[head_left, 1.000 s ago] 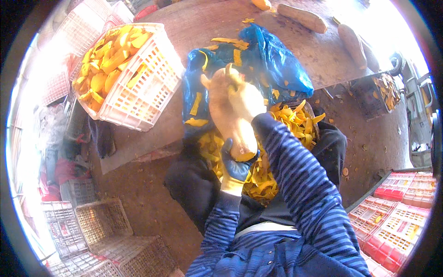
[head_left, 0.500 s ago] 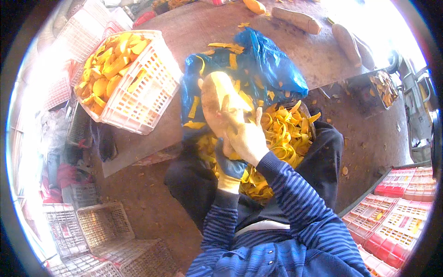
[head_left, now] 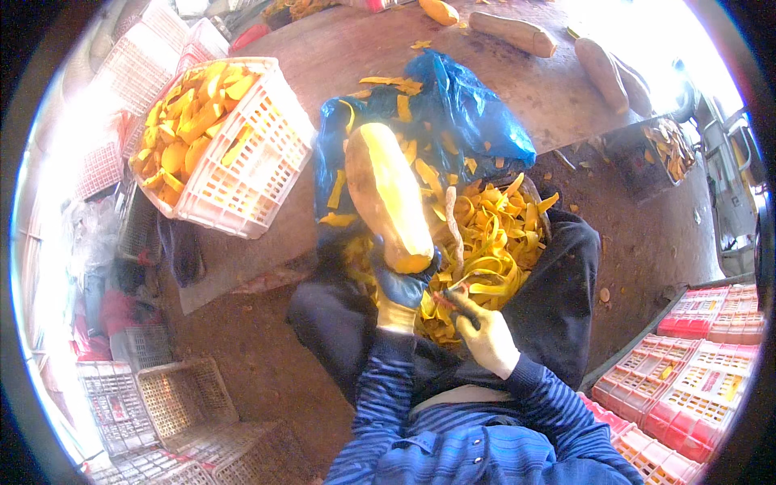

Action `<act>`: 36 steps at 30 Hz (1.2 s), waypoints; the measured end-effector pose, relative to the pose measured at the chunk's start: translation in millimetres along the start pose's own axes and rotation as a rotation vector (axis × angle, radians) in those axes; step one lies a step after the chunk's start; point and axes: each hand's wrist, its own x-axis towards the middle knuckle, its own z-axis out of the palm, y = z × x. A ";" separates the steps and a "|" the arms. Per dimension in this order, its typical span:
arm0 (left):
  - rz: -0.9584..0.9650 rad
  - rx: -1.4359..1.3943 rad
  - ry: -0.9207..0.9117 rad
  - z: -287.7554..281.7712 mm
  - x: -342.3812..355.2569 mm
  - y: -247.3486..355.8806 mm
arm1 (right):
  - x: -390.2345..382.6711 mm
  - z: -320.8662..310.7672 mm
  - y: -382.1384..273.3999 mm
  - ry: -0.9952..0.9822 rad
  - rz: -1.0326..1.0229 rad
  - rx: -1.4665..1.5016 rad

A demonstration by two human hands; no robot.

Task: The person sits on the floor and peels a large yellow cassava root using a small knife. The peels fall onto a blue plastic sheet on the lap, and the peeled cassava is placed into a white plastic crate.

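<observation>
My left hand, in a blue-and-yellow work glove, grips the lower end of a long tan-skinned squash. The squash points up and away, with a bright yellow peeled band down its upper side. My right hand, in a pale yellow glove, is below and to the right, apart from the squash. Its fingers are closed round a small tool that looks like a peeler, partly hidden. A tan strip of peel stands just above it. Curled yellow peels fill a container between my knees.
A blue plastic bag with peel scraps lies ahead. At left, a pale crate holds orange squash pieces. Whole squashes lie on the far board. Crates stand lower left, and red-and-white crates at right.
My right hand has drawn off the squash, down and to the right, toward my lap. The squash's peeled face now shows fully, while my left hand keeps its hold.
</observation>
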 end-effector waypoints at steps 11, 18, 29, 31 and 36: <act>-0.087 -0.174 0.027 -1.1 -0.3 -17.2 | 106.4 15.0 -37.0 0.198 -0.232 0.378; -0.071 -0.141 0.119 -15.7 -2.1 -18.7 | 238.6 16.9 -83.0 0.314 -0.351 0.150; -0.023 -0.107 0.151 -14.1 -0.8 -22.6 | 313.6 0.6 -114.5 0.274 -0.339 -0.224; -0.014 -0.122 0.147 -11.4 1.5 -22.4 | 301.9 3.9 -112.1 0.303 -0.349 -0.231; -0.004 -0.117 0.094 -8.7 6.7 -20.4 | 245.4 9.7 -105.9 0.204 -0.216 -0.234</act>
